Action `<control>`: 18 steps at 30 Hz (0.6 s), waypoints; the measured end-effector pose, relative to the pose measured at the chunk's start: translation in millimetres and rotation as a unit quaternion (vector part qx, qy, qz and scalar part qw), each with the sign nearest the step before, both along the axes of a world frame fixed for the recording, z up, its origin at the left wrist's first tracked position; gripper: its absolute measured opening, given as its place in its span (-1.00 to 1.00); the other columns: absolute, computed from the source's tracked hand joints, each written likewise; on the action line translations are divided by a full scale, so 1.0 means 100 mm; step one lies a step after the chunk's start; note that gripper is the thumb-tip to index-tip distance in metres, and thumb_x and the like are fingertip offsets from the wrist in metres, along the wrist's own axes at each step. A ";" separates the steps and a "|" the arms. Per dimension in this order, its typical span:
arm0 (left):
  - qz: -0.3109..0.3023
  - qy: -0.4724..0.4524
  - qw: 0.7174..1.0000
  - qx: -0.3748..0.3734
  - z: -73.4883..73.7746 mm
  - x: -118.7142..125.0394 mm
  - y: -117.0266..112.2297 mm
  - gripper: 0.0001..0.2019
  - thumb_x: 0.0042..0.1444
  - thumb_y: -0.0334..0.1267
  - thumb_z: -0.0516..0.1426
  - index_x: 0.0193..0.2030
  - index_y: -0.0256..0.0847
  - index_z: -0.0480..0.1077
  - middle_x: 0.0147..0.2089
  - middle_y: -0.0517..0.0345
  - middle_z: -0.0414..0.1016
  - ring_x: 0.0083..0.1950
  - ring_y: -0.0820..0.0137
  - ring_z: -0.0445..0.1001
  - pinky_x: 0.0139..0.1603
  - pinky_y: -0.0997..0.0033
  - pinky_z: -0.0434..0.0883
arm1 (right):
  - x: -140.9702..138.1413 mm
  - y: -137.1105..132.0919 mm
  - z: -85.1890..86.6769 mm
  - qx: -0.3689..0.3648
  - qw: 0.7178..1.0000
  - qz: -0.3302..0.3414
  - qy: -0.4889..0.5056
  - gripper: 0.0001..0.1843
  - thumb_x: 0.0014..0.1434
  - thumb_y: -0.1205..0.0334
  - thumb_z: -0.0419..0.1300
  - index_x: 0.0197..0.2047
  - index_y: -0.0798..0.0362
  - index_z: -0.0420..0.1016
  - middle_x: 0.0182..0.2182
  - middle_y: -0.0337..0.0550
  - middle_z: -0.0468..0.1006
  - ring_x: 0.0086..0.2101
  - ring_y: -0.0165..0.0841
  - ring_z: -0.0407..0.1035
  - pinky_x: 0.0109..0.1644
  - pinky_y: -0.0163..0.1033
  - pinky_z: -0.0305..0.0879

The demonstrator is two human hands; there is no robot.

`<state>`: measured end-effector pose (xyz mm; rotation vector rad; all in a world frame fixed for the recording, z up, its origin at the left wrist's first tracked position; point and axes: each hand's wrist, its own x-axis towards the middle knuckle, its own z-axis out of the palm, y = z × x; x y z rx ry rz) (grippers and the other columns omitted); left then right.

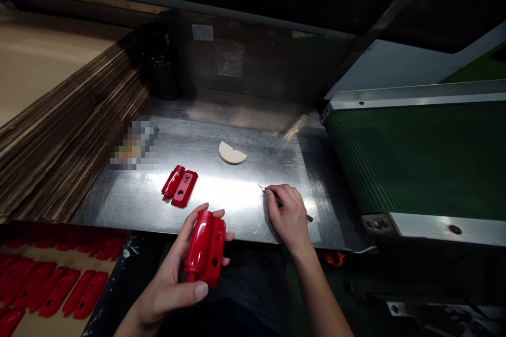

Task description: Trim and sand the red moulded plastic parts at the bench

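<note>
My left hand (174,279) grips a glossy red plastic part (205,247) just in front of the near edge of the steel table (237,189). A second red plastic part (179,186) lies on the table to the left of centre. My right hand (288,216) rests on the table's front edge with its fingers closed on a thin scalpel-like knife (262,188). The blade tip points left and the handle end sticks out behind the hand. A cream half-disc (232,153) lies farther back on the steel.
A green conveyor belt (419,158) runs along the right side. Stacked cardboard sheets (67,137) slope along the left. At lower left a sheet holds several red parts (51,284) in rows. A dark container (162,71) stands at the back left corner.
</note>
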<state>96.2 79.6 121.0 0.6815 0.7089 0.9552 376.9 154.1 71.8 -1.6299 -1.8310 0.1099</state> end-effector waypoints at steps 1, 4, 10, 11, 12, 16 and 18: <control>0.002 -0.001 1.000 -0.001 0.00 0.00 0.00 -0.03 -0.02 -0.04 0.50 0.52 0.33 0.23 0.61 0.05 0.20 0.48 -0.21 0.36 0.24 0.00 0.54 | 0.00 0.00 0.00 0.000 1.000 -0.001 0.000 -0.81 0.49 0.28 0.12 -0.11 0.05 0.58 -0.24 -0.09 0.64 -0.20 -0.18 0.45 -0.06 -0.06 0.28; 0.006 -0.007 1.000 -0.010 0.02 0.01 -0.01 -0.01 -0.04 -0.02 0.53 0.51 0.36 0.23 0.63 0.04 0.16 0.44 -0.23 0.42 0.19 0.00 0.58 | -0.01 -0.01 -0.01 0.002 1.000 -0.004 0.000 -0.78 0.50 0.27 0.10 -0.10 0.05 0.58 -0.23 -0.06 0.64 -0.19 -0.15 0.45 -0.04 -0.04 0.27; 0.002 -0.008 1.000 -0.021 0.01 -0.01 -0.02 -0.02 -0.04 -0.02 0.53 0.49 0.44 0.22 0.67 0.08 0.04 0.34 -0.24 0.53 0.06 0.03 0.66 | -0.07 0.01 0.14 -0.013 0.999 0.012 0.028 -0.78 0.50 0.24 0.10 -0.13 0.03 0.58 -0.24 -0.10 0.67 -0.18 -0.19 0.49 -0.04 -0.09 0.36; 0.000 -0.007 1.000 -0.023 0.01 -0.01 -0.02 -0.02 -0.04 -0.02 0.53 0.49 0.44 0.22 0.67 0.07 0.04 0.34 -0.24 0.53 0.06 0.02 0.66 | -0.10 0.04 0.21 -0.021 0.999 0.015 0.033 -0.78 0.50 0.23 0.10 -0.12 0.02 0.58 -0.22 -0.10 0.67 -0.17 -0.20 0.51 -0.02 -0.11 0.38; -0.003 -0.007 1.000 -0.024 0.01 -0.01 -0.02 -0.03 -0.03 -0.03 0.53 0.48 0.45 0.22 0.67 0.08 0.04 0.36 -0.25 0.52 0.08 0.01 0.66 | -0.14 0.10 0.28 -0.030 0.999 0.017 0.036 -0.77 0.50 0.23 0.09 -0.10 0.02 0.58 -0.20 -0.10 0.68 -0.14 -0.21 0.52 0.00 -0.13 0.40; -0.005 -0.005 1.000 -0.008 0.06 -0.01 -0.01 -0.06 0.01 -0.07 0.51 0.48 0.48 0.21 0.69 0.12 0.00 0.39 -0.24 0.48 0.11 0.00 0.64 | -0.39 0.52 0.52 -0.091 0.996 0.022 0.010 -0.73 0.52 0.20 0.08 0.10 0.03 0.58 0.03 -0.03 0.69 0.06 -0.14 0.51 0.22 -0.08 0.35; 0.001 -0.002 1.000 -0.001 0.08 -0.02 -0.03 -0.06 0.01 -0.08 0.51 0.47 0.48 0.20 0.70 0.13 -0.02 0.40 -0.24 0.47 0.13 0.00 0.63 | -0.55 0.79 0.55 -0.134 0.991 0.021 -0.015 -0.65 0.51 0.15 0.10 0.23 0.07 0.53 0.16 0.07 0.65 0.15 -0.05 0.46 0.28 0.01 0.32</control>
